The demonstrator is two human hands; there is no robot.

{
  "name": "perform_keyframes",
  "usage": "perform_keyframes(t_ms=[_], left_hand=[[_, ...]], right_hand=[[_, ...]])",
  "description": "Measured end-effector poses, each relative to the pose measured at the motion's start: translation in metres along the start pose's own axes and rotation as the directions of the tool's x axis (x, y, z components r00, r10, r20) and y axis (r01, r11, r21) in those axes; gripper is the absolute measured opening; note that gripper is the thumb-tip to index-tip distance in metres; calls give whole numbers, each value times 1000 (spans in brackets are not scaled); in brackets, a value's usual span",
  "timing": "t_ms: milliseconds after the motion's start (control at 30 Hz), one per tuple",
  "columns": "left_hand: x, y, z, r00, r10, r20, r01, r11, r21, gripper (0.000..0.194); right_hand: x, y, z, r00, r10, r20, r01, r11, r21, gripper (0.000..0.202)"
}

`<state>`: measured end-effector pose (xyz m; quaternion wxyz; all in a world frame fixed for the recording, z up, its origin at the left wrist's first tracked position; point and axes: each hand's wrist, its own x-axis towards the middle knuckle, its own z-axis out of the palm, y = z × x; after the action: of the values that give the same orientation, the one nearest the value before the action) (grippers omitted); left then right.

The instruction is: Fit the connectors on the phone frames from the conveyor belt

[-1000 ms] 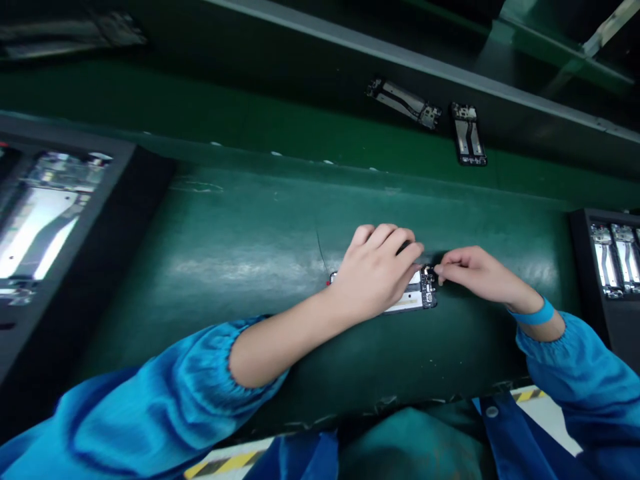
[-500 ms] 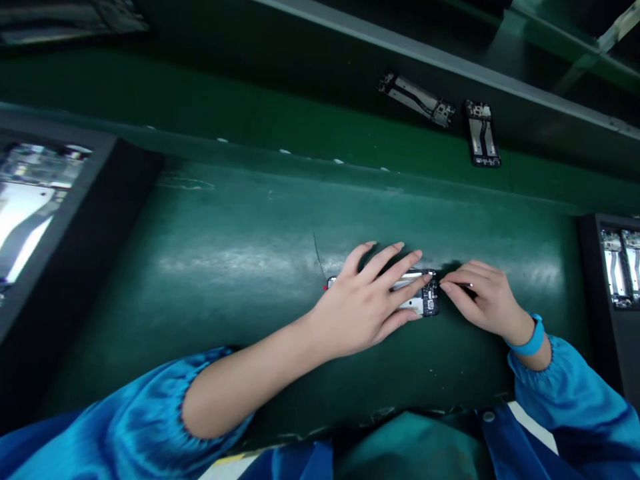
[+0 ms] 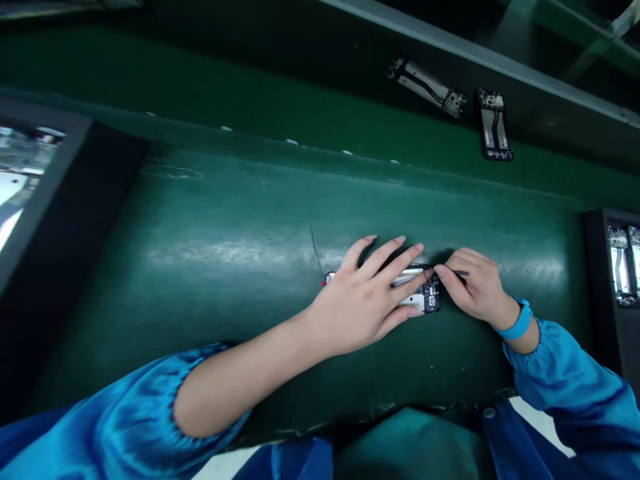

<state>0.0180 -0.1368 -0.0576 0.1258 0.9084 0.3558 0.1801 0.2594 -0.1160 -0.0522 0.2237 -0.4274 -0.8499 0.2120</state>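
An opened phone (image 3: 417,301), its circuit board and silvery inner plate exposed, lies lengthwise on the green mat. My left hand (image 3: 357,297) rests flat over its left and middle part, fingers spread, with the thumb along the near edge and the index fingertip near the board at the right end. A thin black wire (image 3: 315,245) sticks out from the phone's left end. My right hand (image 3: 473,280) pinches a thin dark stick-like tool (image 3: 462,273) at the phone's far right corner; the tool's tip is hidden by the fingers.
Two more opened phones, one tilted (image 3: 427,87) and one nearly upright (image 3: 495,125), lie toward the back. A dark tray (image 3: 65,187) with phone parts stands at left, another dark tray (image 3: 597,267) at right. The green mat (image 3: 225,213) shows scratches.
My right hand has moved left and slightly up, bringing its fingertips to the phone's far right corner. My left hand stays over the phone. The view has shifted slightly.
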Motion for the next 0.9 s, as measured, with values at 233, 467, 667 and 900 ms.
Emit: perform_keyframes(t_ms=[233,467,667,900], left_hand=[[-1,0,1,1000,11,27,-12,998,54,48],[-1,0,1,1000,-1,29,0,999,32,48],[0,-1,0,1000,9,19,-10,998,55,48],[2,4,2,999,-25,-48,28,998,62,44]], right_hand=[[-3,-1,-2,998,-16,-60,17,1000,6,32],[-4,-2,-1,999,-42,-5,41,997,-65,30],[-2,-3,0,999,-7,-48,6,1000,-20,31],[15,-2,-12,946,324,18,-317,913,258,40]])
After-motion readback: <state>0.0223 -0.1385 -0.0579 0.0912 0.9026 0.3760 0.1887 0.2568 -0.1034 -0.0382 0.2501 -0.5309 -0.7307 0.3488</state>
